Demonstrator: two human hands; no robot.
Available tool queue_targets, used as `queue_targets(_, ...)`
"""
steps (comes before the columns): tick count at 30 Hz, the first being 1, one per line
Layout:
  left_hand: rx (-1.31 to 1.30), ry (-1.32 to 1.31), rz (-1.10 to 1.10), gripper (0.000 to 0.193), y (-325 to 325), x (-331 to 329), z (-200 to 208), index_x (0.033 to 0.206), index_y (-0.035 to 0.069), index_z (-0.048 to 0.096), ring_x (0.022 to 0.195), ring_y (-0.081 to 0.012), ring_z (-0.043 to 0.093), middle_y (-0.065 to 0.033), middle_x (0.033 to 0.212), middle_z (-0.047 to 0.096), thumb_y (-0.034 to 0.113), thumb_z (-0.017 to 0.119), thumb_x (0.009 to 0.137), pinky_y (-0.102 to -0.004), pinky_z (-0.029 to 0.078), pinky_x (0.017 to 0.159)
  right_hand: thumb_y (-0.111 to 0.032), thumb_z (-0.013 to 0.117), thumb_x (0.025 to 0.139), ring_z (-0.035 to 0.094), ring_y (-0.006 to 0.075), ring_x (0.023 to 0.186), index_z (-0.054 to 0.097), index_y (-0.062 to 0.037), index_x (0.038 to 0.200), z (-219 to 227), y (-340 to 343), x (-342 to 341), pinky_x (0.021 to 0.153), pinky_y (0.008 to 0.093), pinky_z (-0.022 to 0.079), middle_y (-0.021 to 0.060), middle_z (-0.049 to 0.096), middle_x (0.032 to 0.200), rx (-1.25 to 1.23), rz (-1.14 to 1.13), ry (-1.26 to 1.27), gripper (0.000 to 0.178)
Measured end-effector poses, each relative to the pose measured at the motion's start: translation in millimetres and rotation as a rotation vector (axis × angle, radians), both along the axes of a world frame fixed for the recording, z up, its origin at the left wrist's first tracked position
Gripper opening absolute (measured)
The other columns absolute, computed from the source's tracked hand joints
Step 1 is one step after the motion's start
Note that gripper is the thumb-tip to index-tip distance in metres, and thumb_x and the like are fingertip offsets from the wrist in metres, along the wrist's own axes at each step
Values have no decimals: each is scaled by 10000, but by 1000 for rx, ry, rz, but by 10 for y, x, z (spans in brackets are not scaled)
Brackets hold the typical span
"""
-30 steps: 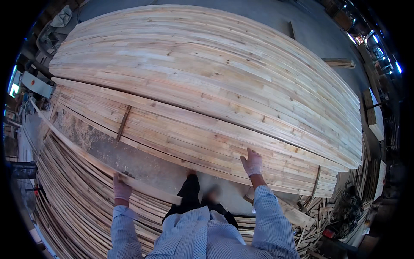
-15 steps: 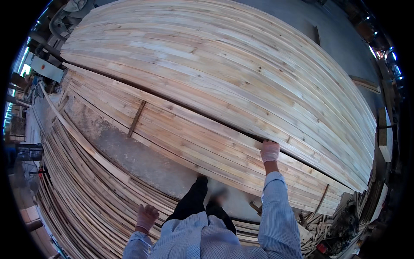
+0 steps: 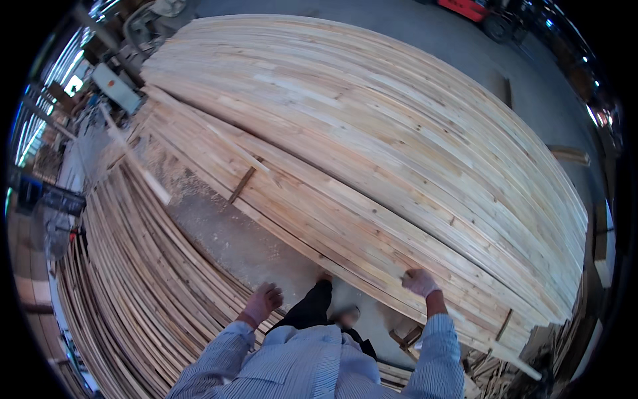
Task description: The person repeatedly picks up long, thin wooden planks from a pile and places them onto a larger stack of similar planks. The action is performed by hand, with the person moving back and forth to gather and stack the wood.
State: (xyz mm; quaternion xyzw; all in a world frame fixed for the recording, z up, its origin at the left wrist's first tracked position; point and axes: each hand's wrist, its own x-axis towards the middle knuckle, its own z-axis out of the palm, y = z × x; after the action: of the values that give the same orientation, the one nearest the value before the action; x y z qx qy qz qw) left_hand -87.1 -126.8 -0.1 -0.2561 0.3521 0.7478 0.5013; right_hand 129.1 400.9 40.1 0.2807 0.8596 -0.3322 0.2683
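My right hand (image 3: 420,282), in a pale glove, is over the lower tier of pale wooden boards (image 3: 319,219), near its front edge. Its fingers are curled in and no board shows in them. Low on the left, my left hand (image 3: 263,303) hangs in the air with loosely bent fingers apart, holding nothing. It is nearest to the stack of long narrow wooden strips (image 3: 153,266). Beyond the lower tier spreads a wide, higher layer of boards (image 3: 372,120). One thin strip (image 3: 236,147) lies aslant on the lower tier.
Sawdust lies on the grey floor (image 3: 219,233) between the stacks, where my feet stand. A long strip (image 3: 136,159) slants across at the left. Scrap wood (image 3: 485,372) is heaped at the lower right. A red vehicle (image 3: 465,8) stands at the far top.
My right hand has come off the far edge of the lower tier and drawn back toward me. My left hand has risen and moved right. The dark gap between the tiers looks narrower.
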Motion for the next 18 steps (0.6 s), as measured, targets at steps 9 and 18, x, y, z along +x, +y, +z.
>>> queue_targets(9,-26,73,-101,417,738,411,-331,1163,84,587,1019,-304,647,-111,1090,667,463,525,1000,-447,521,894,-489,581,881,689,306,892,727,-31,1047,761,-926,747,879,422,507,198,729,938,-145,0,-56,509)
queue_targets(18,-6,-110,76,735,1345,507,-39,1124,92,609,886,-305,608,-64,978,635,770,454,886,-526,483,878,-499,528,936,666,388,1028,665,-54,1205,1201,-1775,1642,898,468,525,226,695,1109,-74,120,96,538)
